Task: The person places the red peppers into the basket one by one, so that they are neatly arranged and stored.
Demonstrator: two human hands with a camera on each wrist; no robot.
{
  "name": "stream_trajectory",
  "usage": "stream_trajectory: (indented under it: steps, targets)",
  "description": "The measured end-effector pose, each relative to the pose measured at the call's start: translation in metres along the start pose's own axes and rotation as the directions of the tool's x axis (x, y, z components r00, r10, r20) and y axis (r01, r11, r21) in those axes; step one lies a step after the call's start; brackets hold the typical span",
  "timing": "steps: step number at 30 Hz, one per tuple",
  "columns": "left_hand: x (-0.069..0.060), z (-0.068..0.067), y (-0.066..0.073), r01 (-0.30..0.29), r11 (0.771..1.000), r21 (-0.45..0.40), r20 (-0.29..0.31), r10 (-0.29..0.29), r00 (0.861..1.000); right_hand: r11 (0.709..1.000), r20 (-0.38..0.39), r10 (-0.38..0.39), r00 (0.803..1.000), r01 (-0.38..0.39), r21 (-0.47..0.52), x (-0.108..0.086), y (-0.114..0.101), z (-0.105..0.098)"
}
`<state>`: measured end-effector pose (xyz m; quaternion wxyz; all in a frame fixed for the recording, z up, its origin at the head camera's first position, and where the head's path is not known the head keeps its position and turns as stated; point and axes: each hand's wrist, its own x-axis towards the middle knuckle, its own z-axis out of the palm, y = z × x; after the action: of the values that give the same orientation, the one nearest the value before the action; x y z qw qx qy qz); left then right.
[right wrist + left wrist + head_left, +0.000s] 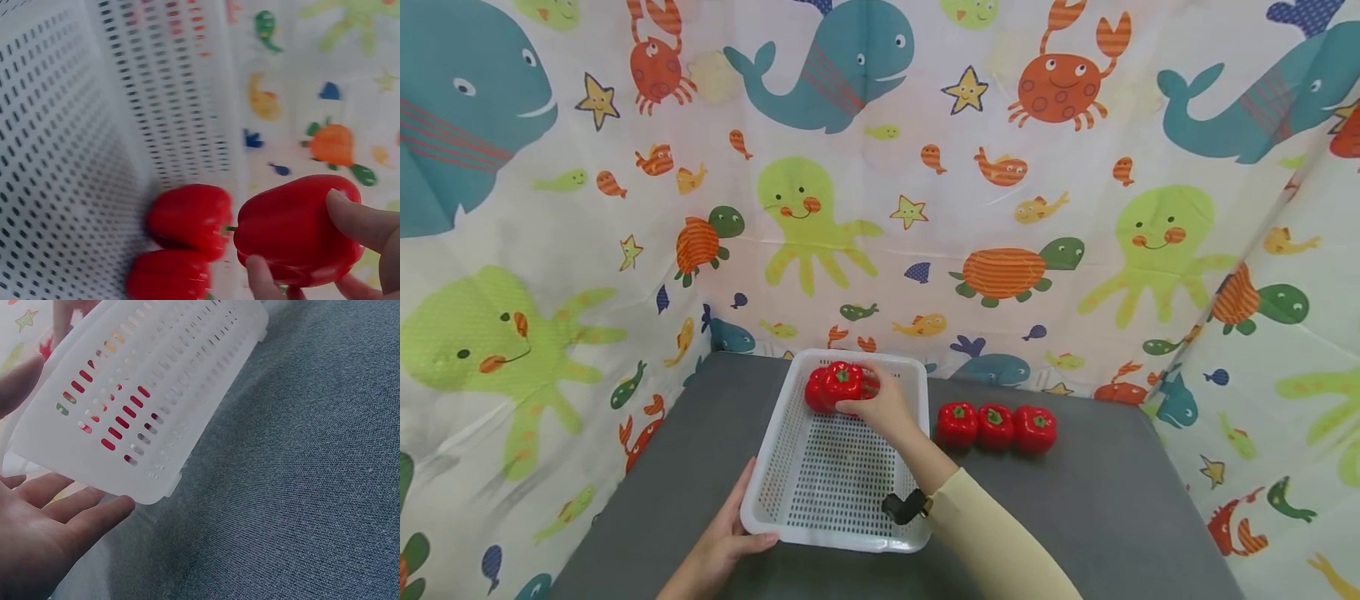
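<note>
red bell pepper (pixel 290 234) | right hand (pixel 880 404) grips it near two peppers (pixel 187 219) inside | left hand (pixel 718 542) grips corner of white perforated basket (pixel 835 538), likely steadying it | three peppers (pixel 996 428) outside

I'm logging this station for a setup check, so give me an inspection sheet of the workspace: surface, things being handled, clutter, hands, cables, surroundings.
Surface: dark grey table.
Job's things: white slotted basket; two red peppers inside it; another, the held pepper, at its far end; three more in a row on the table, right of the basket.
Clutter: nothing seen.
Left hand: grips the basket's near left corner.
Right hand: holds one pepper; dark device at the wrist, pale yellow sleeve on the arm.
Cables: nothing seen.
Surroundings: white cloth printed with sea animals, at the back and both sides.
</note>
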<state>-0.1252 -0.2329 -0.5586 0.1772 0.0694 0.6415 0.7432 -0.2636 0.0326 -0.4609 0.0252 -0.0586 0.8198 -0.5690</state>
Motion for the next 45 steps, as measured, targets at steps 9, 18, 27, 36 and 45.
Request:
stream_trajectory:
  steps: [9, 18, 27, 36, 45]
  targets:
    - [0.0, -0.001, -0.003, 0.012, 1.0, -0.008, -0.013, -0.012, 1.0, 0.987, 0.045, 0.118, 0.992, -0.112, -0.114, 0.021, 0.023, 0.04]
    - [0.007, 0.006, -0.009, 0.037, 0.999, 0.003, -0.035, -0.037, 0.999, 0.965, 0.041, 0.147, 0.988, -0.134, -0.226, 0.023, 0.037, 0.059]
    - [0.005, 0.001, -0.004, 0.023, 1.0, -0.005, -0.035, -0.023, 0.999, 0.958, 0.036, 0.151, 0.988, -0.137, -0.254, 0.023, 0.039, 0.073]
    - [0.002, 0.002, 0.001, 0.036, 0.999, 0.009, -0.063, -0.036, 0.997, 0.961, 0.056, 0.134, 0.989, -0.116, -0.251, 0.014, 0.03, 0.068]
    - [0.001, 0.003, 0.005, 0.038, 0.999, 0.001, -0.061, -0.038, 0.997, 0.986, 0.11, 0.03, 0.993, -0.011, -0.169, 0.005, 0.002, 0.021]
